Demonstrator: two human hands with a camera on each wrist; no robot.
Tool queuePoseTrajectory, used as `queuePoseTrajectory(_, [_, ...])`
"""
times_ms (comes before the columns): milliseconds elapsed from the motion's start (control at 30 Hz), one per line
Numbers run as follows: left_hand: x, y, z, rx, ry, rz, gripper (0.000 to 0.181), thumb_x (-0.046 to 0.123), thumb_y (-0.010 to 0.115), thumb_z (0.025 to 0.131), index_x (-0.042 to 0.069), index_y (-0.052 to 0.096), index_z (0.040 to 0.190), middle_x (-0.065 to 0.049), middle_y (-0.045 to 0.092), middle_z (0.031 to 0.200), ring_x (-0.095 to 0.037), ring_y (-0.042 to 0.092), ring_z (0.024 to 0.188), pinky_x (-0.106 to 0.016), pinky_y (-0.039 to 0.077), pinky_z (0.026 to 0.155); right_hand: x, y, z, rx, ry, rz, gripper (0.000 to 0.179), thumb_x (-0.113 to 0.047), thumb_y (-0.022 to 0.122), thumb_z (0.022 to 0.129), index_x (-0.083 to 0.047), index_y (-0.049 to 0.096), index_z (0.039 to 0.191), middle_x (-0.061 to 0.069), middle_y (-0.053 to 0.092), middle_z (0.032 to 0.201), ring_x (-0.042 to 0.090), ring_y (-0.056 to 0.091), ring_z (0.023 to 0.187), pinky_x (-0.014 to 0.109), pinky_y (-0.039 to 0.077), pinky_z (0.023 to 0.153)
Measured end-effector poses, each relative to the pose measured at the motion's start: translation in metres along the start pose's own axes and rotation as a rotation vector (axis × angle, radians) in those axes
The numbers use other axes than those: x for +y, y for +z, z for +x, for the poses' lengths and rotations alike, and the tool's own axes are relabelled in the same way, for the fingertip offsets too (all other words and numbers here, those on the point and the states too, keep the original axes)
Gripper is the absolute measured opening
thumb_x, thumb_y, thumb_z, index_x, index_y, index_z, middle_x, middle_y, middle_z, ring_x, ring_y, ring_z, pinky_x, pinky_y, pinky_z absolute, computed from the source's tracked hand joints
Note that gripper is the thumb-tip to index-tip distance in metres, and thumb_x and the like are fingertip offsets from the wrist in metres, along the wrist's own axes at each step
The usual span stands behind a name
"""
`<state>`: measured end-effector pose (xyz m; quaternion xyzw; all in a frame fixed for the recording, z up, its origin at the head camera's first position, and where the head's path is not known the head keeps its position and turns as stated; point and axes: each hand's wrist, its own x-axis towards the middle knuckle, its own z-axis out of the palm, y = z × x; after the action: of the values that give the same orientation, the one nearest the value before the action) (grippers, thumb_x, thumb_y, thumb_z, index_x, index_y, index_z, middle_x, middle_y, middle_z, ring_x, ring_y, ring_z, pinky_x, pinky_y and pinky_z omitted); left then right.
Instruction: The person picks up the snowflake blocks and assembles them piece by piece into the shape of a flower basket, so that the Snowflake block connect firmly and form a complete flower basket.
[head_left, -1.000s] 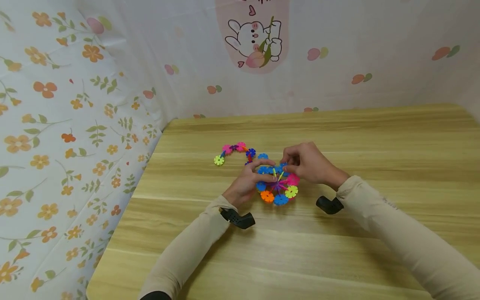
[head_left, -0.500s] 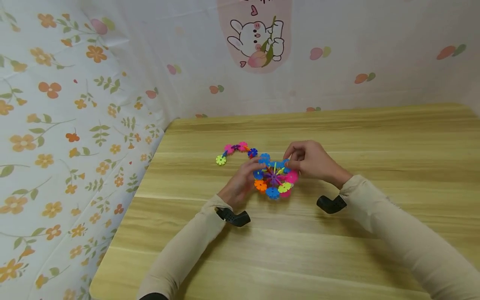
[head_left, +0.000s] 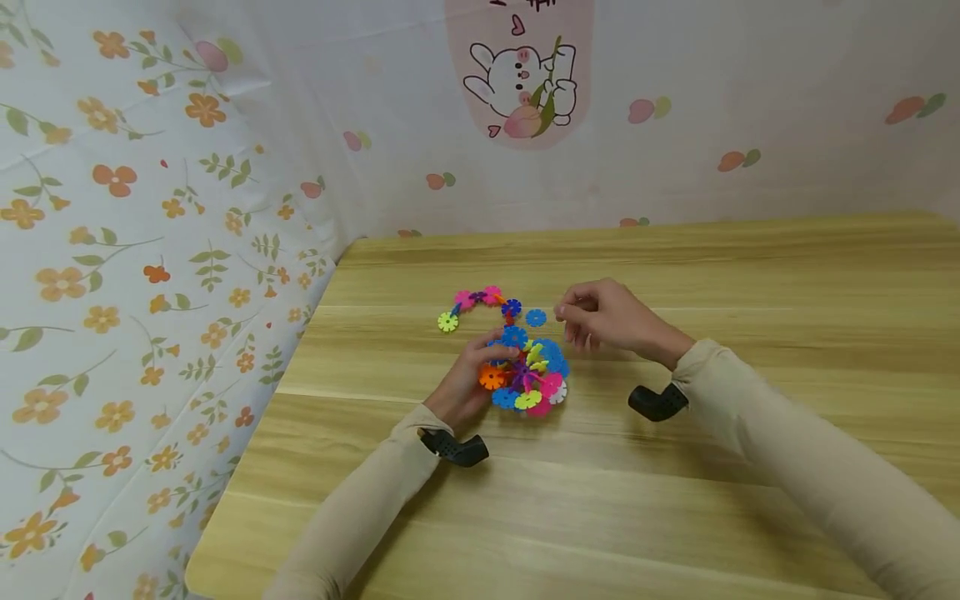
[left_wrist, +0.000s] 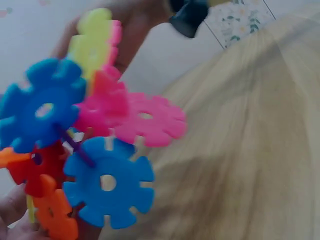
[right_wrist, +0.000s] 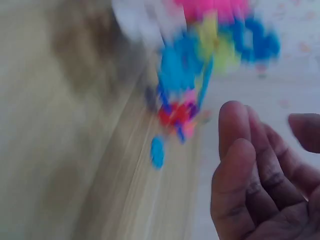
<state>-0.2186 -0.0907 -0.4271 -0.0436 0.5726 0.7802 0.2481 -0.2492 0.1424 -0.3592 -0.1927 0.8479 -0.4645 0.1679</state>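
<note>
A cluster of interlocking plastic snowflake discs (head_left: 528,379) in blue, pink, yellow, orange, purple and white is held above the table by my left hand (head_left: 467,379), whose fingers grip its left side. Blurred in the right wrist view, the same cluster shows a yellow disc between blue ones. My right hand (head_left: 617,318) is apart from it, to the upper right, fingers loosely bent; the right wrist view shows nothing between those fingers (right_wrist: 234,125). Between that hand and the cluster's top, a single blue snowflake disc (head_left: 536,317) lies on the table.
A curved chain of joined discs (head_left: 477,297) lies behind the cluster, its near end partly hidden by the cluster. The wooden table (head_left: 712,275) meets a white patterned cloth (head_left: 675,167) at the back and a flowered cloth (head_left: 157,350) on the left.
The cluster and my left hand have shifted left and down, and the cluster has turned. My right hand has let go of the cluster's blue discs and stands apart from it. The loose blue disc is uncovered.
</note>
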Motion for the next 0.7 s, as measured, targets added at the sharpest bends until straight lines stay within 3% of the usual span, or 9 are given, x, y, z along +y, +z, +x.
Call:
queuePoseTrajectory(67, [0.002,-0.004,-0.003,-0.006,-0.018,0.037,0.057,0.014,0.056,0.093,0.008,0.037,0.146,-0.005,0.049,0.131,-0.019,0.052,0.12,-0.046,0.038,0.119,0.003,-0.001,0.013,-0.002,-0.015,-0.099,0.019,-0.015,0.055,0.103,-0.003,0.069,0.1,0.019,0.07,0.086,0.032,0.069,0.068,0.036,0.056,0.061])
queuePoseTrajectory(200, [0.003,-0.009,-0.007,-0.049,-0.034,0.073,0.051,0.015,0.056,0.094,0.01,0.041,0.142,0.0,0.053,0.124,-0.016,0.056,0.114,-0.041,0.047,0.111,0.013,0.008,0.043,-0.008,-0.055,-0.321,0.016,-0.011,0.062,0.098,0.0,0.071,0.106,0.017,0.071,0.092,0.026,0.067,0.069,0.032,0.054,0.065])
queuePoseTrajectory(367, [-0.002,-0.012,-0.012,-0.14,-0.093,-0.013,0.056,0.015,0.055,0.097,0.016,0.034,0.149,0.003,0.056,0.124,-0.012,0.06,0.111,-0.031,0.055,0.097,0.03,0.025,0.065,0.0,-0.058,-0.56,0.032,-0.016,0.066,0.095,-0.001,0.068,0.123,0.018,0.07,0.105,0.026,0.064,0.088,0.041,0.057,0.081])
queuePoseTrajectory(467, [-0.005,-0.013,-0.016,-0.153,-0.115,-0.047,0.059,0.011,0.052,0.098,0.016,0.029,0.153,0.004,0.057,0.122,-0.01,0.061,0.108,-0.027,0.055,0.093,0.036,0.031,0.068,0.019,-0.055,-0.665,0.033,-0.019,0.066,0.096,-0.004,0.068,0.125,0.02,0.066,0.115,0.03,0.064,0.1,0.046,0.057,0.09])
queuePoseTrajectory(567, [-0.007,-0.013,-0.017,-0.141,-0.117,-0.036,0.062,0.011,0.05,0.099,0.016,0.025,0.155,0.004,0.056,0.123,-0.009,0.061,0.108,-0.026,0.055,0.094,0.038,0.032,0.068,0.044,-0.067,-0.69,0.028,-0.019,0.069,0.094,-0.005,0.07,0.118,0.019,0.064,0.114,0.03,0.063,0.099,0.046,0.057,0.089])
queuePoseTrajectory(700, [-0.006,-0.011,-0.017,-0.129,-0.116,-0.002,0.066,0.014,0.051,0.099,0.016,0.021,0.157,-0.002,0.05,0.138,-0.013,0.058,0.117,-0.036,0.048,0.11,0.036,0.026,0.067,0.053,-0.084,-0.601,0.018,-0.014,0.074,0.089,-0.004,0.068,0.103,0.014,0.066,0.095,0.025,0.06,0.083,0.04,0.055,0.076])
